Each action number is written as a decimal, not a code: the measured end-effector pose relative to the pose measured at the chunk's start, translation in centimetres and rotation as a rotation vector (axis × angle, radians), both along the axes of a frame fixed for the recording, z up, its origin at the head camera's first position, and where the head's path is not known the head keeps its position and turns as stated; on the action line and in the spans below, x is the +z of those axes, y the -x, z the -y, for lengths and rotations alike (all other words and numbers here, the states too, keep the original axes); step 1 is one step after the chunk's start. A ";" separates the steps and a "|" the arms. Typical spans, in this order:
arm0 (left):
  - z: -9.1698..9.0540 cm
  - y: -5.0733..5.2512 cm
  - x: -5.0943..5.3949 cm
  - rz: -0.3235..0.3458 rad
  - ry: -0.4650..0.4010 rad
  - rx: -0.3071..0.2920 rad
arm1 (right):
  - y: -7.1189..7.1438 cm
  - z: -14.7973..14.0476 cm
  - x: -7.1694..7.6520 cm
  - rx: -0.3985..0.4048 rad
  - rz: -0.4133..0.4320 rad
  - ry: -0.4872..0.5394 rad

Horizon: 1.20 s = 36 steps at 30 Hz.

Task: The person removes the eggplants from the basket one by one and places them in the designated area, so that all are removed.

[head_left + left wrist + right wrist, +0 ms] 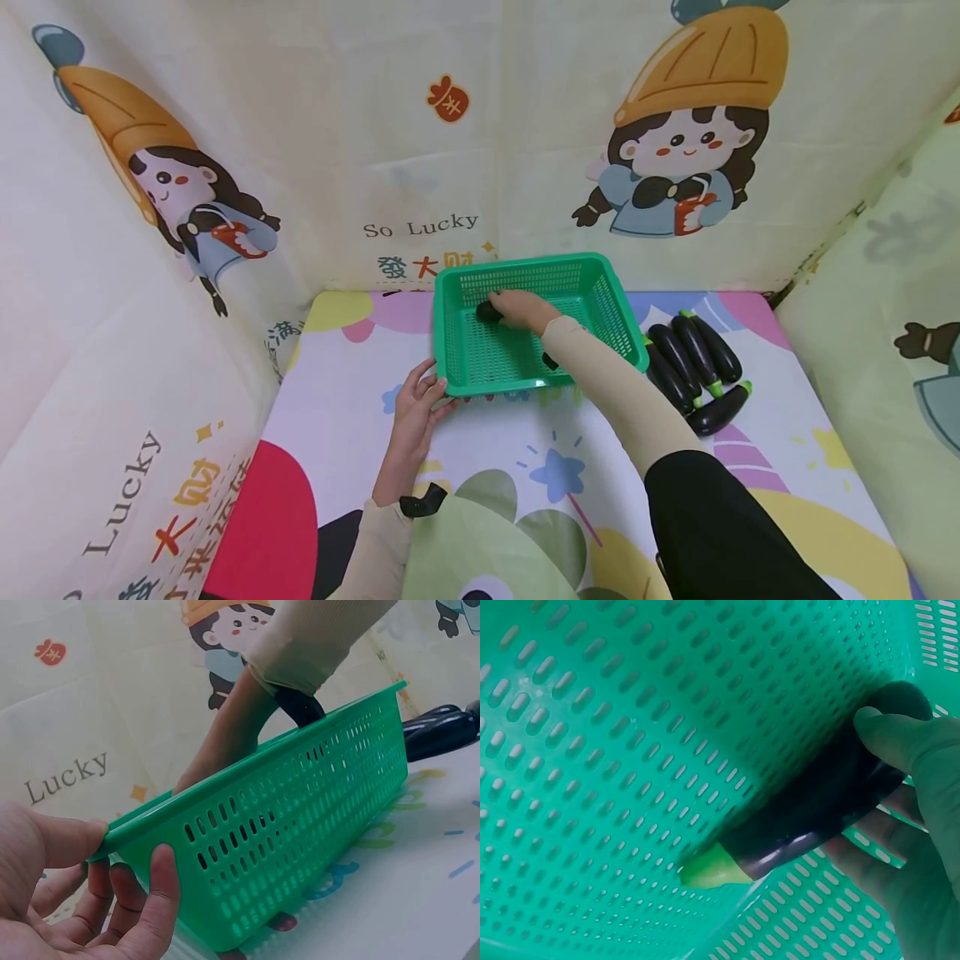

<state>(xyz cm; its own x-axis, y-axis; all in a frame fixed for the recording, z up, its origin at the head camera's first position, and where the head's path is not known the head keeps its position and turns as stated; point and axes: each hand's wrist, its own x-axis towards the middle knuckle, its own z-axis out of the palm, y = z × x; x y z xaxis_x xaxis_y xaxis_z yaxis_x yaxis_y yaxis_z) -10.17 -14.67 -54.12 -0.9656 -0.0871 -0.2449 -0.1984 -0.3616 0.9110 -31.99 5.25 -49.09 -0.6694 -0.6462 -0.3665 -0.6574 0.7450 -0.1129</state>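
Note:
A green plastic basket [487, 379] with slotted walls stands on the table against the back wall. Inside it, toward the left, my right hand [525, 310] holds a dark eggplant [810, 799]; the thumb lies over one end and the fingers are beneath. The eggplant's green stem end points away from the hand in the right wrist view. At the basket's near left corner, my left hand [417, 408] grips the rim, thumb on top and fingers curled below it outside. In the left wrist view the basket wall hides most of the right hand.
Several eggplants [693, 350] lie in a group on the table, just right of the basket. A patterned cloth covers the table [352, 467]. Printed cloth walls [337, 150] close in the back and both sides.

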 end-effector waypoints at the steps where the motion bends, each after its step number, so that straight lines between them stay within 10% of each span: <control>1: 0.0 0.0 0.0 0.001 0.003 0.000 | 0.1 -0.1 0.0 -0.004 0.009 0.008; 17: 0.0 0.2 0.0 0.002 0.017 0.007 | 2.2 -1.8 3.7 -0.015 0.175 0.148; 36: -0.2 0.1 0.0 0.002 0.002 0.000 | 0.5 -6.4 8.3 0.067 0.193 0.151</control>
